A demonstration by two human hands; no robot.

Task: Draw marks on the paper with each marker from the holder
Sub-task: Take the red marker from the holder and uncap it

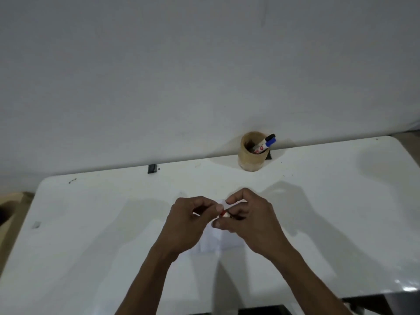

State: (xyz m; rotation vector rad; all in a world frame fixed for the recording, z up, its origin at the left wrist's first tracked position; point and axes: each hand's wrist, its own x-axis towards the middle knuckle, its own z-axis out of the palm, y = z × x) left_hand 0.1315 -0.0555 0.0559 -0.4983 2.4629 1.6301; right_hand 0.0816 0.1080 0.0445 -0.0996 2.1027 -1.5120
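Both forearms enter from the near edge of the desk (91,223) and meet over its middle. Left hand (186,221) and right hand (247,221) sit close together, fingertips almost touching, directly above the paper (211,242), a small white sheet lying flat on the white desk and partly hidden under the hands.

Between the two hands: a red marker (223,213), only a short red-and-white stretch visible. Its long axis appears to run roughly left to right, from one hand into the other, slightly tilted. Left grip: thumb and forefinger pinched closed on one end. Right grip: fingers curled closed around the other end. Which end carries the cap cannot be told; the hands cover both.

Judgement: the hands are either pulling the cap off or pressing it back on. No marks can be made out on the exposed part of the paper.

Holder (252,153), a tan round cup, stands at the far edge of the desk against the wall, well apart from the hands, beyond and somewhat right of them. Two markers lean in it toward the right: one with a blue cap (270,142), one with a black cap (271,136).

The right hand is nearer the holder, so any reach falls to it; the markers' upper ends tilt away to the right.
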